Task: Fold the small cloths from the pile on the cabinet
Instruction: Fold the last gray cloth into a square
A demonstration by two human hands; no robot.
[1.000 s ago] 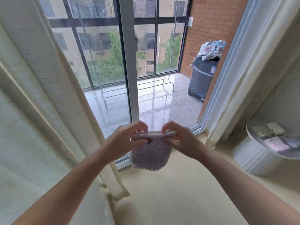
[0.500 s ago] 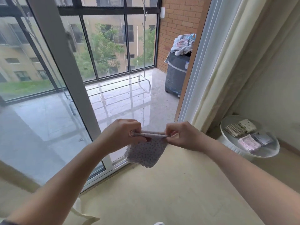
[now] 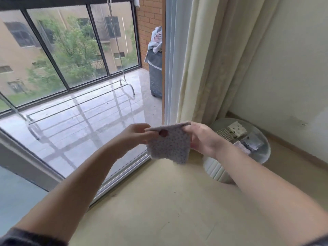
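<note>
Left hand [image 3: 137, 134] and right hand [image 3: 202, 139] each pinch a top corner of the dotted cloth [image 3: 168, 148], hanging folded in air. Four folded cloths [image 3: 238, 137] lie on round white tabletop [image 3: 262, 157] beside curtain [image 3: 204, 59].

Left hand [image 3: 137, 133] and right hand [image 3: 200, 137] pinching the top corners of a small dotted cloth [image 3: 169, 143] in the air, folded cloths [image 3: 238, 135] on a round white cabinet [image 3: 215, 170] behind, cream curtain [image 3: 207, 59], glass door [image 3: 71, 86]

Cloth [image 3: 168, 148] hangs between my left hand [image 3: 136, 134] and right hand [image 3: 202, 139], dead centre, each pinching a top corner. Worktop [image 3: 266, 150] low right, behind right hand; folded cloths [image 3: 237, 129] lie on it. Curtain [image 3: 204, 59] behind worktop. Glass door [image 3: 79, 148] left; past it I see drying rack [image 3: 79, 103], laundry heap [image 3: 157, 39] on covered unit [image 3: 156, 77].
</note>
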